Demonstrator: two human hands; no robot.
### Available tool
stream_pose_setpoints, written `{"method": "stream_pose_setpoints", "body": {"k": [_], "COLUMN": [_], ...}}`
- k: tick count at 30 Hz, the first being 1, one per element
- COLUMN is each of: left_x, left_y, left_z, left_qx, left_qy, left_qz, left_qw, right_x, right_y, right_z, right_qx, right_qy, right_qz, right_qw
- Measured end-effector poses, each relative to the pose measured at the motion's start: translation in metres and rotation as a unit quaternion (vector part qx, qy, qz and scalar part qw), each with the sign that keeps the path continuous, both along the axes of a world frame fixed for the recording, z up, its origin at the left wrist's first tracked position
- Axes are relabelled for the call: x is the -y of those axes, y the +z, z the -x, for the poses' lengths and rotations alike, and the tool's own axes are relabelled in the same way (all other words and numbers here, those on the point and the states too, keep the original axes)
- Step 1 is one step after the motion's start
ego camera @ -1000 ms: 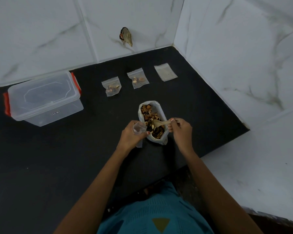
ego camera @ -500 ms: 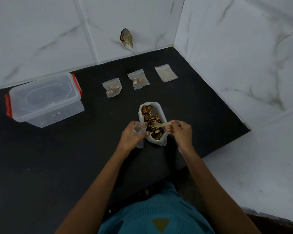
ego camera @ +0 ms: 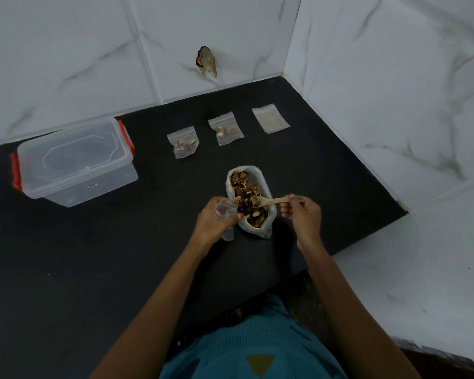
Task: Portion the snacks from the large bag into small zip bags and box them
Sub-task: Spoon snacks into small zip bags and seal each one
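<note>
Meanwhile, no change at the far left to the clear lidded box [ego camera: 74,160]: shut under red clips, no portions inside as far as can be made out. Same for the large bag [ego camera: 260,231] at centre, standing open-mouthed and well stocked with snacks [ego camera: 246,192]. Farther off, unmoved, a left filled zip bag [ego camera: 182,144], a right filled zip bag [ego camera: 225,131] and a flat empty zip bag [ego camera: 270,118].

Since a second ago, lifted the wooden spoon [ego camera: 271,201] out of the heap; now level over the bag's mouth, bowl seemingly loaded and pointing left. Judged a third portion about to be tipped in, with boxing well off.

Right hand [ego camera: 303,214]: just right of the large bag, fingers curled, pinching the handle's end. Left hand [ego camera: 212,224]: curled round the small zip bag [ego camera: 225,210], holding its mouth open just beside the large bag's near-left wall.
</note>
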State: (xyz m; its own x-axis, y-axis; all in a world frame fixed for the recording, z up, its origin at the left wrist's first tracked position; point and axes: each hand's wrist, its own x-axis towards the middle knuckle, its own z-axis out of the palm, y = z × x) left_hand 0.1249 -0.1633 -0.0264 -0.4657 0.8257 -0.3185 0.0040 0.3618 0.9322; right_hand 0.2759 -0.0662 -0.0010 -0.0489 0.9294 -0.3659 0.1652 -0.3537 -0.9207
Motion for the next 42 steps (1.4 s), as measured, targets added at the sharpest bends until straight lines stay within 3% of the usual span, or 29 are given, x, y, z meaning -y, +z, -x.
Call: {"method": "stream_pose_setpoints", "body": {"k": [6, 14, 22, 25, 28, 33, 42], "left_x": [0.000, 0.000, -0.005, -0.008, -0.012, -0.013, -0.018], "left_y": [0.002, 0.012, 0.016, 0.014, 0.019, 0.027, 0.033], "left_z": [-0.001, -0.002, -0.004, -0.005, -0.007, -0.012, -0.020], "left_qx": [-0.002, -0.029, -0.088, -0.148, -0.199, -0.166, -0.161], "left_qy": [-0.002, 0.016, 0.012, 0.011, 0.013, 0.020, 0.014], "left_qz": [0.003, 0.015, -0.011, -0.012, -0.009, -0.011, -0.056], "left_qw": [1.000, 0.999, 0.996, 0.989, 0.980, 0.986, 0.985], "right_x": [0.002, -0.003, 0.001, 0.006, 0.012, 0.021, 0.045], "right_y": [0.003, 0.002, 0.029, 0.045, 0.055, 0.060, 0.067], "right_z": [-0.002, -0.007, -0.004, -0.001, 0.003, 0.011, 0.025], "right_qx": [0.044, -0.090, -0.146, -0.148, -0.118, -0.019, 0.097], "right_qy": [0.032, -0.020, 0.017, 0.044, 0.070, 0.113, 0.253], "right_qz": [-0.051, 0.081, 0.033, 0.004, -0.038, -0.147, -0.313], "right_qw": [0.997, 0.992, 0.989, 0.988, 0.990, 0.982, 0.910]}}
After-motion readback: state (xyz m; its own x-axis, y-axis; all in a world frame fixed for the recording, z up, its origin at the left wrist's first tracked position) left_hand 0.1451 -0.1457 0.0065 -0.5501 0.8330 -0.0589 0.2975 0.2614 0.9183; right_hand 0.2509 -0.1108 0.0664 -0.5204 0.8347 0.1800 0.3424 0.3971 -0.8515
